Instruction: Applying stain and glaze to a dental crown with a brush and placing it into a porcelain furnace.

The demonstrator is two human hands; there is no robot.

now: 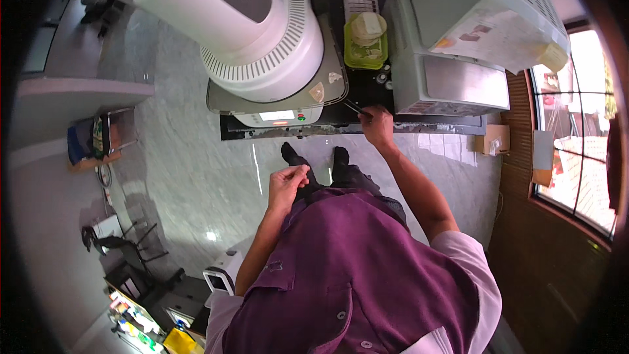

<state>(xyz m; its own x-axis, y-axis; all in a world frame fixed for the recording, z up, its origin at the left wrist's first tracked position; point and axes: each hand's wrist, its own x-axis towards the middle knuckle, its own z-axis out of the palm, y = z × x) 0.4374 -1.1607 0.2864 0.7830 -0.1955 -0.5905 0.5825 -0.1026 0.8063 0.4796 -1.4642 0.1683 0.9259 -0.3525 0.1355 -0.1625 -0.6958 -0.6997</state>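
Note:
My right hand point(378, 126) is closed at the front edge of the dark bench. It grips a slim dark tool point(354, 107) that looks like tweezers, its tip pointing up and left toward a grey shelf plate point(229, 97). On that plate lie a beige triangular piece point(317, 92) and a smaller pale piece point(335, 77). The plate belongs to a large white machine point(262, 75) with a small lit screen point(276, 115) and buttons on its front. My left hand point(288, 185) hovers in front of my body, fingers pinched together; whatever they hold, if anything, cannot be made out.
A green tray point(365, 63) bearing pale round discs point(368, 28) sits behind my right hand. Grey box-shaped equipment point(452, 85) stands to its right. Small round items point(382, 78) lie between them. A cardboard box point(493, 139) is beyond the bench's right end, near a window point(580, 124).

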